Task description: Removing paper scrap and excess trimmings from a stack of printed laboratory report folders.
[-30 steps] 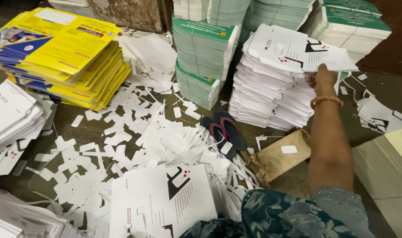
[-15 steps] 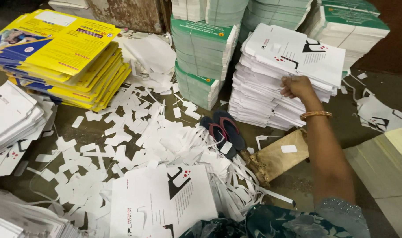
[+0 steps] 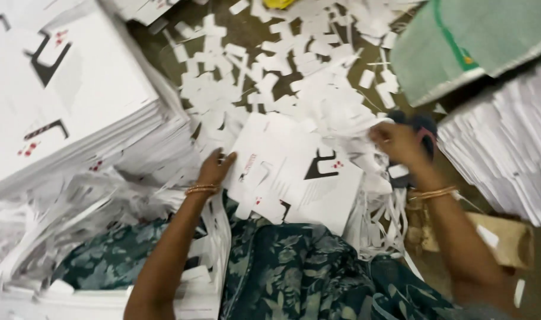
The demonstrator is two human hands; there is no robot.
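Note:
A white printed sheet [image 3: 294, 172] with a black mark and small red dots lies on the floor in front of my knees. My left hand [image 3: 216, 168] rests flat on its left edge, fingers spread. My right hand [image 3: 398, 142] is at the sheet's upper right corner, fingers curled among white paper strips [image 3: 377, 207]; motion blur hides whether it grips anything. Both wrists wear gold bangles. My dark green floral clothing [image 3: 306, 278] fills the lower middle.
A tall stack of the same printed sheets [image 3: 63, 101] stands at the left. Another white stack [image 3: 507, 154] and a green-covered pile [image 3: 472, 41] are at the right. White offcuts [image 3: 282, 71] litter the floor. A brown cardboard piece [image 3: 507, 237] lies lower right.
The view has swung down and left. My right hand left the far stack and came down to the sheet before me; my left hand has come into view on that sheet.

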